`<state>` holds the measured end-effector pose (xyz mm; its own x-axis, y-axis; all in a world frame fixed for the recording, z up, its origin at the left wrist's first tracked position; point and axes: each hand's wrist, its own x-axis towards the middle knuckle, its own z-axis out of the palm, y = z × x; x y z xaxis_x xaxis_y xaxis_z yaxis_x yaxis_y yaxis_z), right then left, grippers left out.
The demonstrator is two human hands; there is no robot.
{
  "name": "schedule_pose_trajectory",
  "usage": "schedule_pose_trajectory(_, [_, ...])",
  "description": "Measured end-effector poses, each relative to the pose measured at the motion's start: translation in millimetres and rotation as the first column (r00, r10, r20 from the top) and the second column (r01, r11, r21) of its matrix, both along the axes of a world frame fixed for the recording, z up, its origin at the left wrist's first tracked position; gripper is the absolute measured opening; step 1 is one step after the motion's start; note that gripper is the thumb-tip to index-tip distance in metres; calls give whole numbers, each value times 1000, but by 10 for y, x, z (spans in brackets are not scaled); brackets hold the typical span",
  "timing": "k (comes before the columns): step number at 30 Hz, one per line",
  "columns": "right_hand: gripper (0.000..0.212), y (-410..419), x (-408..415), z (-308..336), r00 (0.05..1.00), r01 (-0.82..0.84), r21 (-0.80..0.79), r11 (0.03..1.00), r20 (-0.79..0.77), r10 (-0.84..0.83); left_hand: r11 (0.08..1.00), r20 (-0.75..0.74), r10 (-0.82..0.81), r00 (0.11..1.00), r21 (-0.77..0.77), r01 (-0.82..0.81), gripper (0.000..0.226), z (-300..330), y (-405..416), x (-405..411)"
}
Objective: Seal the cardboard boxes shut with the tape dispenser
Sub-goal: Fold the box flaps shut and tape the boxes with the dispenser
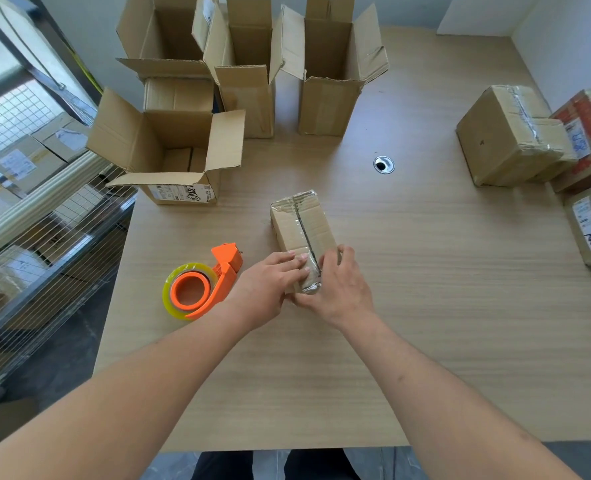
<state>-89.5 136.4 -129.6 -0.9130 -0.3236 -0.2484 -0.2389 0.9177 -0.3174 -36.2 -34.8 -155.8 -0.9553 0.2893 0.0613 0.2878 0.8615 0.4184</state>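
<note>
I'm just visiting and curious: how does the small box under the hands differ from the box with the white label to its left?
The small box is closed, with clear tape along its seam; the labelled box stands with all its flaps open. The small box is narrower and lies flat under both hands, left hand and right hand; nothing touches the labelled box. Both are brown cardboard on the table.

Bright, even daylight, soft faint shadows, slight overall softness, and wide-angle bending at the edges.
</note>
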Motion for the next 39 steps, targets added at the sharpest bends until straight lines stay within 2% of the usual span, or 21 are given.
schedule_pose_trajectory(3, [83,-116,-46,-32,998,56,24,998,34,-57,998,32,-22,999,-59,24,73,58,-17,28])
schedule_pose_trajectory(6, [92,-167,-11,-29,996,76,27,997,43,-77,996,47,64,997,-72,-61,79,152,-19,98])
schedule_pose_trajectory(10, [98,-161,-1,137,998,31,56,998,51,-34,981,73,159,985,-128,-148,74,347,-49,121])
schedule_pose_trajectory(14, [88,-153,41,477,996,48,70,996,74,-53,954,109,253,961,-191,-230,71,662,-136,126])
schedule_pose_trajectory(17, [83,-173,129,746,995,87,42,995,34,-89,944,98,272,957,-219,-246,72,915,-216,130])
schedule_pose_trajectory(20, [86,-172,286,1035,988,153,11,988,-17,-153,946,107,241,965,-246,-209,71,1179,-284,165])
schedule_pose_trajectory(28, [87,129,843,1775,918,371,-64,927,-126,-376,965,20,72,997,-256,-64,64,1866,-129,250])
schedule_pose_trajectory(39, [85,1290,1101,2428,827,519,-140,843,-169,-537,953,-84,-94,992,-295,65,57,2571,1003,238])
